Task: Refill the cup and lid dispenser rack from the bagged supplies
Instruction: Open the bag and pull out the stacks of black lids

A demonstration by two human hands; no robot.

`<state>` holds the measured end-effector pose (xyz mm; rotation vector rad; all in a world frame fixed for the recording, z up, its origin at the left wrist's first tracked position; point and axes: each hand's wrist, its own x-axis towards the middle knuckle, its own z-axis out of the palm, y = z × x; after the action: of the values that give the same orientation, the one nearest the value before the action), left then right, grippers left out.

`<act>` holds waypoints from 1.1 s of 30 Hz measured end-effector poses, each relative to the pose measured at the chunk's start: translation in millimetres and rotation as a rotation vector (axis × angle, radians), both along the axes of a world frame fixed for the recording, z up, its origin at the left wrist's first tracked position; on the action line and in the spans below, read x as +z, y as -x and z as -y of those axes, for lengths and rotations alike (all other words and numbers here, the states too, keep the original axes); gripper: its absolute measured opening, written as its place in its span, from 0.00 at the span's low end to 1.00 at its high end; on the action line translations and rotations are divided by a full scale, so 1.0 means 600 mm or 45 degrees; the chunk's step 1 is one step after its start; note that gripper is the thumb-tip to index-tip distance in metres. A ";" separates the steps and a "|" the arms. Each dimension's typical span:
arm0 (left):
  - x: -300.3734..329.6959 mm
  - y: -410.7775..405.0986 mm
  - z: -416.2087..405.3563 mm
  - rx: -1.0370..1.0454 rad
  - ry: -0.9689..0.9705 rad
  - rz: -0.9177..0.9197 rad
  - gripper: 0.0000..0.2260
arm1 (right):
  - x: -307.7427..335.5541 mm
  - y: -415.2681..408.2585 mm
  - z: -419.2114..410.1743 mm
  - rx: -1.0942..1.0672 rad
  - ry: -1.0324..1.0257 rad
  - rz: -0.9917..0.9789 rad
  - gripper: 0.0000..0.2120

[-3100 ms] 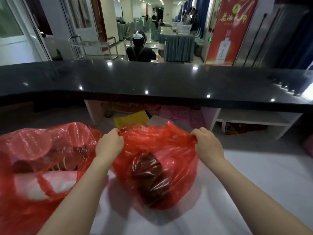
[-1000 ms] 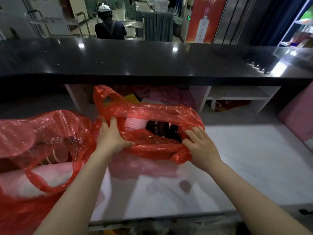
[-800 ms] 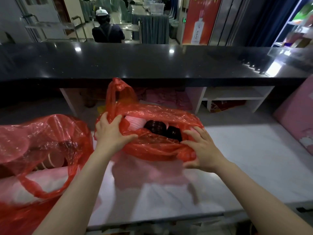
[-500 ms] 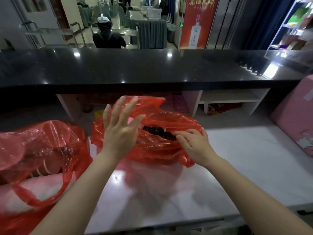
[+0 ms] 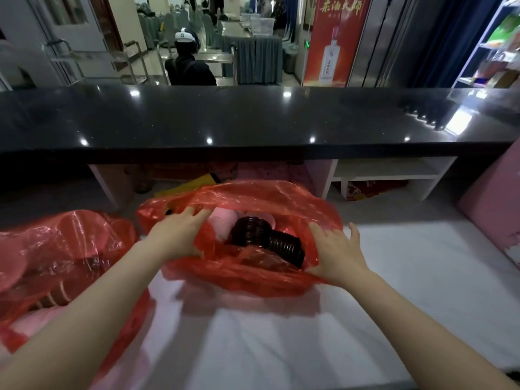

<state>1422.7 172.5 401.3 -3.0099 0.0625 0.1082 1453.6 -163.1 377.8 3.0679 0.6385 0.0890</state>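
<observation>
1. Behind a long black polished counter [image 5: 253,122], the head view looks down on a white marble-patterned worktop [image 5: 422,277]; no dispenser rack shows anywhere in it.
2. On that worktop, centre, lies a thin translucent red plastic bag [image 5: 253,277] with its mouth turned toward the person; a second, fuller red plastic bag [image 5: 56,263] sits to its left.
3. Inside the open bag lie stacks of dark ribbed round lids [image 5: 281,243] on their side, with pale pink-white pieces [image 5: 225,223] behind them on the far side; what those are cannot be told.
4. At the mouth's left rim, the left hand [image 5: 180,237] has its fingers curled over the film, holding it back.
5. Flat and spread, the right hand [image 5: 334,254] presses the bag's right side, gripping nothing.
6. To do this step well, probably keep the left rim pulled wide, slide the right hand in under a whole lid stack, and lift it level so the stack stays nested and the loose film does not drag along.
</observation>
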 end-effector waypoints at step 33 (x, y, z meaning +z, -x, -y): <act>-0.048 -0.013 0.022 0.478 0.587 0.294 0.16 | -0.045 -0.094 0.027 0.155 -0.848 -0.535 0.36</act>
<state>1430.6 159.4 372.3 -3.4234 -0.5770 -0.2538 1510.1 -179.1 350.9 3.7188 0.9845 -0.4478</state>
